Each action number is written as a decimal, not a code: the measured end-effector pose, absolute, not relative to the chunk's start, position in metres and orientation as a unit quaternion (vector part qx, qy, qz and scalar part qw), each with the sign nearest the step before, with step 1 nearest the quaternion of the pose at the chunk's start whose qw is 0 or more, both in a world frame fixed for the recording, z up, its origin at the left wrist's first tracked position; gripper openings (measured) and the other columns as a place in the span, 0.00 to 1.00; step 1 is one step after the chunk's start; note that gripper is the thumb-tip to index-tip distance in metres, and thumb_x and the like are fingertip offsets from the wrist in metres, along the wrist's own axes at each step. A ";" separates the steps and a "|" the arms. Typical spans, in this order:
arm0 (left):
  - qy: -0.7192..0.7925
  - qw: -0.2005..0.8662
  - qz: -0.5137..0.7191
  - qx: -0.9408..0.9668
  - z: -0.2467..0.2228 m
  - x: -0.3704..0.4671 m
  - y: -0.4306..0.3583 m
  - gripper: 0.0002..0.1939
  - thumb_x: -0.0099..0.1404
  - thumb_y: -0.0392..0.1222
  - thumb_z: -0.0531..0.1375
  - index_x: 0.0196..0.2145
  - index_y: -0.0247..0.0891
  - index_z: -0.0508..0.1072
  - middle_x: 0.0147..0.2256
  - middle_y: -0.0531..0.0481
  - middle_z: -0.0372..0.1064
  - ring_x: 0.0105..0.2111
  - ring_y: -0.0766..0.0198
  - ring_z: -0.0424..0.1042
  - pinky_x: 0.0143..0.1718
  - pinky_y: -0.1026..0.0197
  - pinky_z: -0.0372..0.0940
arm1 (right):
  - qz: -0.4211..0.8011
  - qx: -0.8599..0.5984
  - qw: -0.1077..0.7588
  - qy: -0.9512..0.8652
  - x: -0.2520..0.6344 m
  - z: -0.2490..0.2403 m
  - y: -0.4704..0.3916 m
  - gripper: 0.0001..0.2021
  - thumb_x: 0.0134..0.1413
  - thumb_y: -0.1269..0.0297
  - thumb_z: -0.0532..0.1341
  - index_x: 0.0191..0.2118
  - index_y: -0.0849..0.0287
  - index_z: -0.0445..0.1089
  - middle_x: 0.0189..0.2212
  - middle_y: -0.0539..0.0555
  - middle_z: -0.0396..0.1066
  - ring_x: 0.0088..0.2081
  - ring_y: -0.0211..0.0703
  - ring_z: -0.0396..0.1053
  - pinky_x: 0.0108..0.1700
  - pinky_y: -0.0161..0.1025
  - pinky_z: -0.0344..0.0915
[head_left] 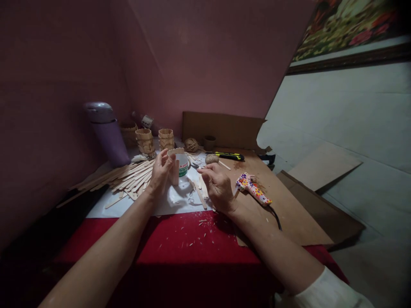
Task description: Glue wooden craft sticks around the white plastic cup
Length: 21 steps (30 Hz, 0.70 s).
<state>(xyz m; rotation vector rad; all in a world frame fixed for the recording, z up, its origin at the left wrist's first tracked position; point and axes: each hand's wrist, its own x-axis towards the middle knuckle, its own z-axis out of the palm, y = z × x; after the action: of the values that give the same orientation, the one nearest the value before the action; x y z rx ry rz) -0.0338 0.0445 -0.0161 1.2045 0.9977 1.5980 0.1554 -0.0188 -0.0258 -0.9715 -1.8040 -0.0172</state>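
The clear cup (183, 165) with a green-and-red label is standing upright over the white paper (160, 208) on the worktop (180, 244), pale wooden sticks lining its left side, while the left hand (160, 171) is curling around that side and the right hand (218, 186) is closing its fingertips beside it, their contents unclear.

The frame is dimly lit, with the mauve wall (205, 64) held in gloom and the left edge and lower left corner almost swallowed by black. A paler, cooler light is spread over the tiles (314, 107) at right. Soft highlights are caught by the flask lid (100, 112), left of centre, and by the clear jar (182, 161) near the middle. Dark shadow is thrown along the cardboard (326, 166) at right. Shapes are stretched toward the edges, and fine detail is softened, the jar's small lettering being hard to read
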 end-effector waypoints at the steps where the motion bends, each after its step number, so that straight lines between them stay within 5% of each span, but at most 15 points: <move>1: 0.400 0.437 0.643 0.485 -0.016 -0.034 0.045 0.35 0.49 0.64 0.70 0.49 0.42 0.69 0.48 0.43 0.71 0.50 0.53 0.71 0.49 0.55 0.66 | -0.008 -0.406 0.519 -0.752 0.155 -0.026 -0.019 0.27 0.72 0.47 0.46 0.43 0.58 0.78 0.38 0.58 0.71 0.41 0.47 0.71 0.42 0.46 0.70; 8: 0.372 0.456 0.631 0.505 -0.013 -0.031 0.041 0.24 0.54 0.59 0.68 0.42 0.41 0.72 0.37 0.50 0.69 0.38 0.60 0.70 0.41 0.59 0.65 | -0.013 -0.399 0.523 -0.753 0.155 -0.026 -0.019 0.27 0.72 0.48 0.47 0.43 0.61 0.79 0.38 0.60 0.71 0.41 0.48 0.71 0.42 0.47 0.70; 21: 0.377 0.439 0.645 0.499 -0.015 -0.031 0.044 0.28 0.49 0.62 0.70 0.38 0.38 0.72 0.33 0.53 0.67 0.35 0.62 0.67 0.39 0.61 0.62 | 0.000 -0.405 0.518 -0.754 0.156 -0.026 -0.019 0.27 0.72 0.48 0.46 0.44 0.58 0.78 0.39 0.59 0.71 0.43 0.48 0.71 0.44 0.46 0.70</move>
<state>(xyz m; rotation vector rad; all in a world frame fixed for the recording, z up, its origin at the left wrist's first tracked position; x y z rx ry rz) -0.0309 0.0443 -0.0149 1.2403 0.9373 1.6020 0.1556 -0.0189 -0.0259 -0.9713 -1.8086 0.0007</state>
